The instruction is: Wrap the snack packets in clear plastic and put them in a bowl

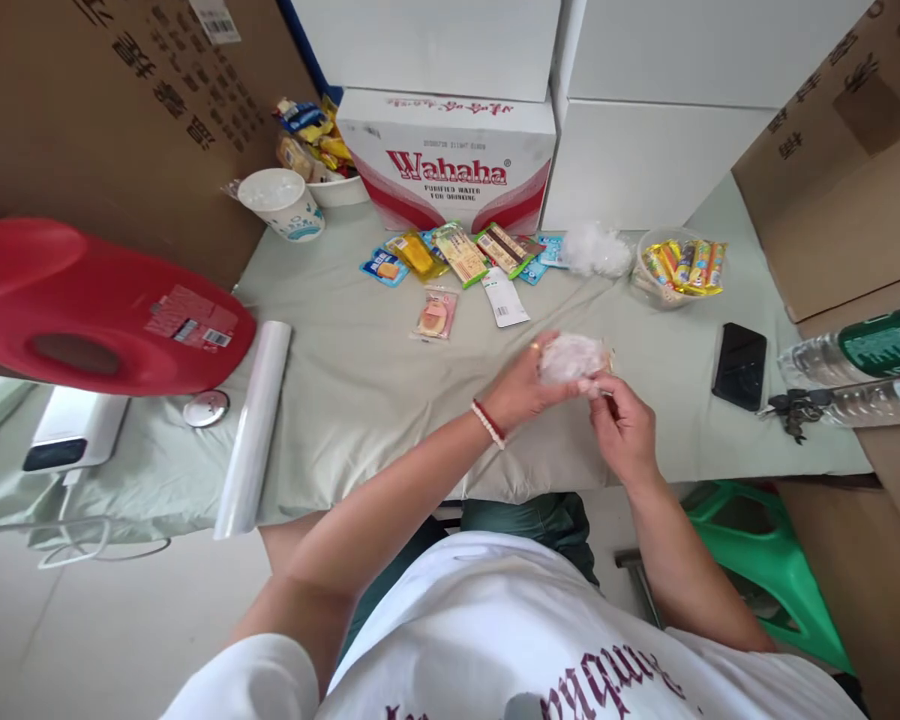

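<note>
My left hand (521, 385) cradles a small bundle wrapped in clear plastic film (570, 357) above the pale green cloth-covered table (345, 400). My right hand (621, 425) pinches the bundle's right end, fingers closed on the film. A red bead bracelet circles my left wrist. What lies inside the film is blurred. Several snack packets (461, 252) are spread in a row farther back, and one pink packet (436, 314) sits alone nearer to me.
A roll of clear film (253, 425) lies at the left by a red jug (90, 305). A paper cup (281, 202), a Wahaha box (446, 160), a bowl of snacks (679, 265), a black phone (739, 365), keys and bottles (855, 370) ring the table.
</note>
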Demonstrator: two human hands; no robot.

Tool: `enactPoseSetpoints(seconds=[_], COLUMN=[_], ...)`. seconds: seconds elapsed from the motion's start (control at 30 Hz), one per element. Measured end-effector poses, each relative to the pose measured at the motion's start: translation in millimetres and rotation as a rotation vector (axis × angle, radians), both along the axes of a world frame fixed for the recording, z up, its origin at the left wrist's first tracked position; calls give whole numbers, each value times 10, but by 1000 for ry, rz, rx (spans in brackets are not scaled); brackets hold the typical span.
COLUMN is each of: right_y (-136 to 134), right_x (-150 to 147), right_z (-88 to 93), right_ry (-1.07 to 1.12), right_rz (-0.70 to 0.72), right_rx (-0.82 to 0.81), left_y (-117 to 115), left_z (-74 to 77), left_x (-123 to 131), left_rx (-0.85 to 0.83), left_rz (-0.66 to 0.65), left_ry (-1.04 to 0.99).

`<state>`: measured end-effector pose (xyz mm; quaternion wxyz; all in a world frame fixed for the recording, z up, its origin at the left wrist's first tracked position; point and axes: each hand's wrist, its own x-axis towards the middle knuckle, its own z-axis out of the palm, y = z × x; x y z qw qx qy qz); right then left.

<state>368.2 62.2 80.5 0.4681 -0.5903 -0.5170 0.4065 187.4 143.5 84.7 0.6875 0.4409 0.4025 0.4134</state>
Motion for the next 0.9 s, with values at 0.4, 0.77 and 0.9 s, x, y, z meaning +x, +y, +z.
enactPoseSetpoints(seconds=[0.4, 0.77, 0.9], right_y=[72, 322, 385], right_x=[-469, -875, -791], right_z=[-141, -256, -262], right_ry=[-355, 130, 605], right_rz=[136, 350, 63], right_rx=[348, 9, -245], left_y=[-669, -939, -979], left_z=[-384, -381, -448], left_x=[-821, -945, -1065], left_rx=[-171, -125, -199], left_rz=[394, 323, 426], left_ry=[77, 50, -56])
